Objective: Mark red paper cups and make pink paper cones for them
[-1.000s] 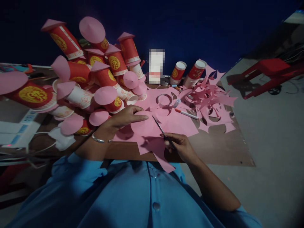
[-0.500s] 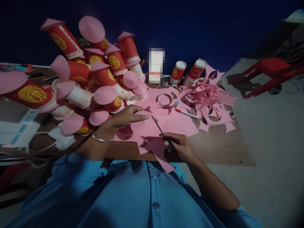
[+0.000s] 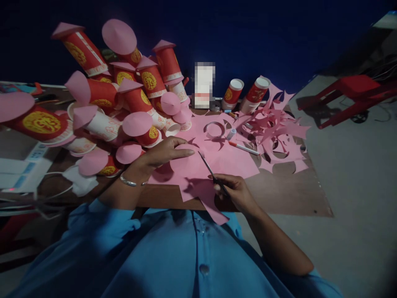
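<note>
My left hand (image 3: 170, 151) pinches the upper edge of a round piece of pink paper (image 3: 184, 166), thumb on top and the other fingers partly hidden. In my right hand (image 3: 232, 188) is a pair of scissors (image 3: 207, 164), its dark handles inside my closed fingers. The blades point up and left, their tips by the right edge of the pink piece. Larger pink sheets (image 3: 231, 161) with curved cut-outs lie beneath both hands on the wooden table (image 3: 291, 194).
Paper cups with pink cone tops (image 3: 151, 80) crowd the left. Pink offcuts (image 3: 279, 132) heap at right, near two red cups (image 3: 232, 94). A tape roll (image 3: 215, 130) and a marker (image 3: 243, 148) lie mid-table. A red stool (image 3: 356, 89) stands beyond the right edge.
</note>
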Demonstrator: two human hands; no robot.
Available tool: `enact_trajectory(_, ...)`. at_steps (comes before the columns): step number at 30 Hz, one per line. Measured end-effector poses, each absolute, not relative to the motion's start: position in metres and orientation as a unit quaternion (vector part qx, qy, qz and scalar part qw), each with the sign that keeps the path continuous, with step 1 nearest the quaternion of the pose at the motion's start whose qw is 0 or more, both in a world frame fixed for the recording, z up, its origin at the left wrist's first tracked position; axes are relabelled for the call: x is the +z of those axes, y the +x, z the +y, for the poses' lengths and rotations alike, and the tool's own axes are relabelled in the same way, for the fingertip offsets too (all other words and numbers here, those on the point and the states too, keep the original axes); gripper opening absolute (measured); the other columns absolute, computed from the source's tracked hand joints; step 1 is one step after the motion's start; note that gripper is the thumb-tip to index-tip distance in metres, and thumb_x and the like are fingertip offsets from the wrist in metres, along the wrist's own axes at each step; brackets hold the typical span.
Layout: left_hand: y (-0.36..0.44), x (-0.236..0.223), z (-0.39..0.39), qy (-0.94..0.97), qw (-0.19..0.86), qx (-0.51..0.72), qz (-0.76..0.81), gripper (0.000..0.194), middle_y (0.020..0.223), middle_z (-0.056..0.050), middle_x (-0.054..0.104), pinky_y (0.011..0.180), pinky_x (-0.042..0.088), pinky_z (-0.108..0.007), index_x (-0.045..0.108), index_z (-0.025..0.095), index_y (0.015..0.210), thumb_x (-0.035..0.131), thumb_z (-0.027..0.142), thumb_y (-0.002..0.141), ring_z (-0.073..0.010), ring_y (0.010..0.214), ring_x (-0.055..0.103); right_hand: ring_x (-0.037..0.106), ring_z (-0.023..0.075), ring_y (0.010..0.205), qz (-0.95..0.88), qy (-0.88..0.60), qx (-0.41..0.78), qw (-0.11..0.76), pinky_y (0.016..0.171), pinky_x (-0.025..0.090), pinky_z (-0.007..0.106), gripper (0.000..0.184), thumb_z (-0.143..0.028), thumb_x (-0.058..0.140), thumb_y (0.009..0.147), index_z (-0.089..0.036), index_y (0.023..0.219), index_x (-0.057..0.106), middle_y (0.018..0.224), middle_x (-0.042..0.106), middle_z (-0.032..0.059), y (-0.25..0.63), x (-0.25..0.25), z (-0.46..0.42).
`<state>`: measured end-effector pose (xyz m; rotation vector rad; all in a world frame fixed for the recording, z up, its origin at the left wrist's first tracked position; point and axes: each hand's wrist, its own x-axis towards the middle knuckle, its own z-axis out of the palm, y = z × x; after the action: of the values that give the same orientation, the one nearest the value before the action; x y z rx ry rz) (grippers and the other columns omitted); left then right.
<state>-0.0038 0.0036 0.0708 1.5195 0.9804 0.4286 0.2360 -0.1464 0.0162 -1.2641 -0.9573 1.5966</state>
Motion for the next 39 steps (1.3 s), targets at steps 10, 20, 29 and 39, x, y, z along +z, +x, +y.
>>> enact_trajectory(10,-0.0046,0.0745,0.0025,0.666,0.597,0.166,0.415,0.041,0.099,-0.007,0.082,0.075,0.056,-0.027,0.083,0.017,0.100,0.083,0.053,0.080,-0.0202,0.088,0.071,0.047,0.0064,0.049,-0.375,-0.495,0.647,0.443,0.054,0.041,0.024,0.039,-0.041,0.092,0.070,-0.021,0.104,0.085,0.061,0.059,-0.0050,0.2334,0.0192,-0.1454)
enact_trajectory(20,-0.0043,0.0737,0.0050,0.690,0.575,0.161,0.410,0.043,0.104,-0.010,0.084,0.084,0.059,-0.031,0.084,0.017,0.104,0.083,0.053,0.081,-0.0246,0.096,0.075,0.046,0.0068,0.048,-0.380,-0.509,0.641,0.431,0.050,0.041,0.023,0.046,-0.047,0.092,0.068,-0.021,0.104,0.085,0.060,0.058,-0.0051,0.2339,0.0168,-0.1458)
enact_trajectory(29,-0.0042,0.0738,0.0034,0.647,0.619,0.181,0.407,0.041,0.106,-0.010,0.084,0.087,0.061,-0.033,0.084,0.018,0.105,0.085,0.049,0.079,-0.0250,0.098,0.076,0.045,0.0072,0.048,-0.378,-0.513,0.643,0.426,0.050,0.042,0.024,0.046,-0.047,0.093,0.067,-0.021,0.104,0.085,0.061,0.058,-0.0049,0.2346,0.0186,-0.1456)
enact_trajectory(39,-0.0012,0.0763,0.0046,0.665,0.639,0.160,0.352,0.040,0.119,-0.010,0.082,0.110,0.053,-0.040,0.084,0.021,0.113,0.081,0.048,0.084,-0.0280,0.118,0.072,0.048,0.0073,0.048,-0.365,-0.512,0.646,0.433,0.050,0.042,0.023,0.050,-0.049,0.094,0.065,-0.020,0.105,0.084,0.060,0.060,-0.0047,0.2350,0.0191,-0.1460)
